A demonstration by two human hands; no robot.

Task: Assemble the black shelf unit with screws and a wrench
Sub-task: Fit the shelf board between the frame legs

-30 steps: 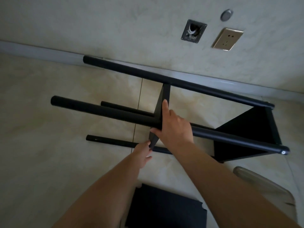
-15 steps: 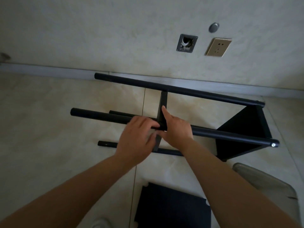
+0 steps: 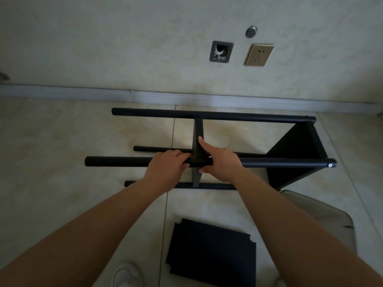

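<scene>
The black shelf unit [image 3: 228, 117] lies on its side on the tiled floor [image 3: 51, 141], across the middle of the frame, with its four round posts running left to right and one shelf panel [image 3: 296, 150] already fixed at the right end. A second, middle panel [image 3: 198, 131] stands on edge between the posts, near the centre. The nearest upper post [image 3: 116, 161] passes under both hands. The left hand [image 3: 167, 168] is curled over this post just left of the middle panel, fingers wrapped round it. The right hand [image 3: 219, 162] sits just right of the panel at the same joint, its forefinger stretched up along the panel's face and its thumb tucked under the post; it seems to clasp the joint, though the shade makes the grip hard to read. A loose black panel [image 3: 211, 253] lies flat on the floor at lower centre, well apart from the hands. A wall socket [image 3: 259, 55] shows at upper right.
</scene>
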